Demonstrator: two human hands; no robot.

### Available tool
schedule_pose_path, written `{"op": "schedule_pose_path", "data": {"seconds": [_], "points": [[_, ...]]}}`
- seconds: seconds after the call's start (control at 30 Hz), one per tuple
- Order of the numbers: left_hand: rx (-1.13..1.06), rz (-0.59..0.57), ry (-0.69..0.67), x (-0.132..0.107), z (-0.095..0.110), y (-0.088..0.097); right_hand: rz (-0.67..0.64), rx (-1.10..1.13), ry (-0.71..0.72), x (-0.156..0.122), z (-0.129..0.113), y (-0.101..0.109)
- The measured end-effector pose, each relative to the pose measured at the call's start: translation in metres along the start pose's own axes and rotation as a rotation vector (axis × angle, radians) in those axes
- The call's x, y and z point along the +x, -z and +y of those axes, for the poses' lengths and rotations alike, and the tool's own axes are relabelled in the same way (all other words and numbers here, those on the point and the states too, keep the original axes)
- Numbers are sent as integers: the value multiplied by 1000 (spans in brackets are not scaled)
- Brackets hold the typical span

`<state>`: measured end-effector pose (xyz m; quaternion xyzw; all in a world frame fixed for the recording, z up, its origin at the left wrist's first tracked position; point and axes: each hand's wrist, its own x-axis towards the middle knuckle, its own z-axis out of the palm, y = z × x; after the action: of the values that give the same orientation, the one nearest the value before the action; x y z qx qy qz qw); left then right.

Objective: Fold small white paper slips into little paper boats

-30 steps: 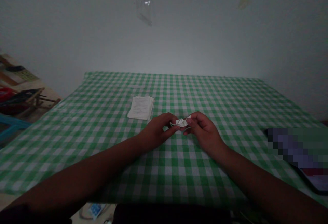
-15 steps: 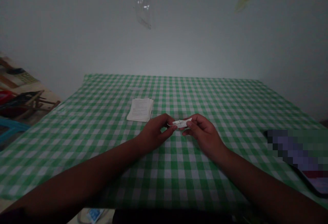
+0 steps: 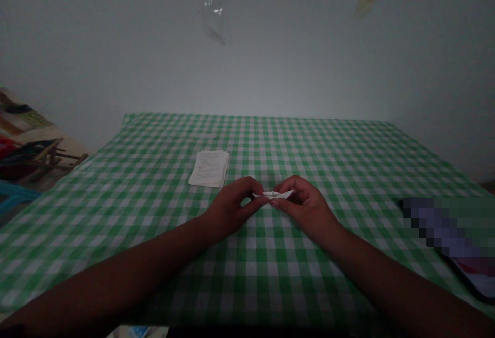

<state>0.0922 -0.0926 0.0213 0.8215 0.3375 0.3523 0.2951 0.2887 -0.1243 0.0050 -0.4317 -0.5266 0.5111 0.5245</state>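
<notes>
Inspection: left hand (image 3: 232, 206) and right hand (image 3: 307, 209) grips clamped on folded white paper (image 3: 273, 194); folding appears in hand, further creasing called for, though dim light limits certainty.

Bg: dim grey wall (image 3: 247, 60), gingham-covered table (image 3: 328, 157), wooden chair (image 3: 48, 153) far L

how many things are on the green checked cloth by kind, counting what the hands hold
folded white paper: 1
stack of printed paper: 1
phone, mostly blurred: 1
total: 3
</notes>
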Motion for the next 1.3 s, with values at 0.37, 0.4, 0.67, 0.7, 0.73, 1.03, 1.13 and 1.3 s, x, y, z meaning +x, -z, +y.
{"op": "schedule_pose_path", "data": {"seconds": [0.37,0.4,0.67,0.7,0.73,1.03,1.13,1.3], "points": [[-103,-25,171,-1,-4,0,20,41,-59,3,2,-3],[-127,-30,181,-1,-5,0,18,46,-62,3,2,-3],[-71,-106,152,-2,-10,-1,-63,-38,-8,4,6,-1],[-38,-104,135,-2,-10,0,-76,-50,-11,4,7,-1],[-11,-104,123,-2,-9,0,-83,-66,-17,4,7,-1],[-235,-49,230,2,-7,0,-15,8,-74,8,5,2],[-363,-58,332,3,-10,-2,-44,39,-95,11,7,6],[-375,-186,388,4,-9,-4,-57,-128,-64,9,9,11]]}}
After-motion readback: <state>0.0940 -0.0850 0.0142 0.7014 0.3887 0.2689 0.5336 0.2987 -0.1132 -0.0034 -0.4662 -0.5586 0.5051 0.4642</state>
